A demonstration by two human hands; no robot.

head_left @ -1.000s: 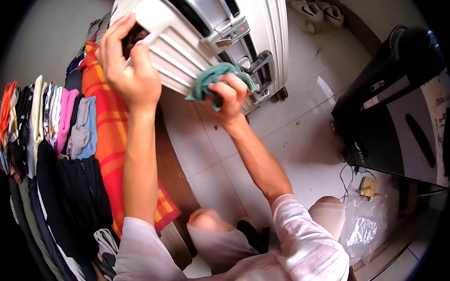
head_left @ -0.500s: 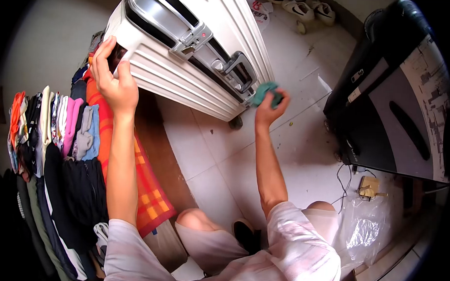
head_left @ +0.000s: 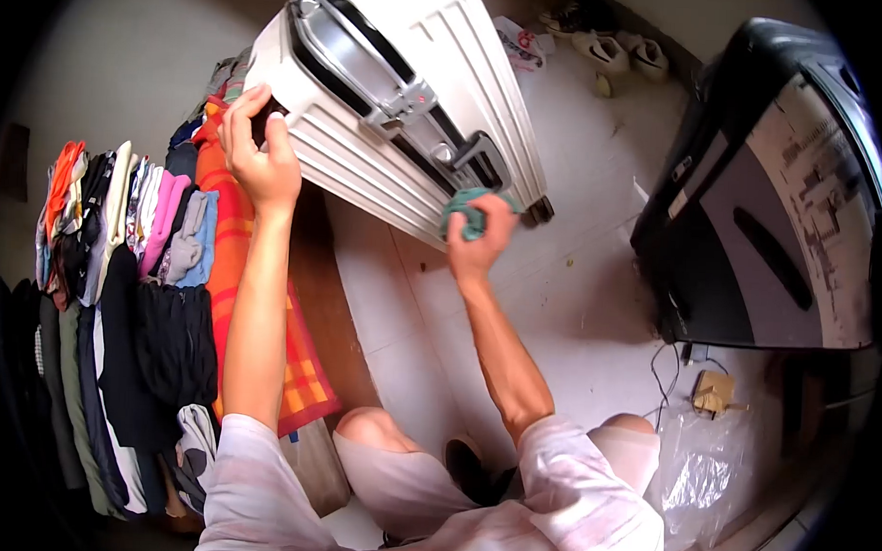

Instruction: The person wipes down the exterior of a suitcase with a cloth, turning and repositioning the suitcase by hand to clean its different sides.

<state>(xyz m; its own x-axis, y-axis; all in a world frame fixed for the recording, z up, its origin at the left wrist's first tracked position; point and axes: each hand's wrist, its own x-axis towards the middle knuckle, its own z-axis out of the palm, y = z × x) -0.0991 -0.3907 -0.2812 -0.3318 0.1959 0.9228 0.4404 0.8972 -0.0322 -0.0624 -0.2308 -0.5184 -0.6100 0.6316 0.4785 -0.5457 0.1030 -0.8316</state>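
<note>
At the left corner of a white suitcase [head_left: 358, 158], the left hand [head_left: 260, 162] has its thumb and fingers bent around a dark part of the shell, holding on there. Well apart from it, at the lower right end, the right hand [head_left: 483, 240] is closed on a bunched green cloth [head_left: 467, 218], slightly blurred, which looks to be against the edge just below the black handle [head_left: 481, 164]. How hard either hand presses, I cannot tell.

The suitcase is above and ahead of the person's knees, its top cut off by the frame. Its long axis, along the side that carries the handle, slants from upper left down to lower right; that side, with its silver-and-black band [head_left: 356, 64], is turned up towards the wearer. The ribs run roughly along the same slant, and a dark wheel [head_left: 537, 213] shows at the lower right corner.

Left of the left forearm are an orange-red plaid blanket [head_left: 306, 373] and stacks of folded clothes [head_left: 171, 222]. Across the tiled floor [head_left: 400, 337], a black-and-grey case [head_left: 723, 256] stands on the right, with white shoes [head_left: 601, 54] farther off and a clear plastic bag [head_left: 701, 479] nearer.
</note>
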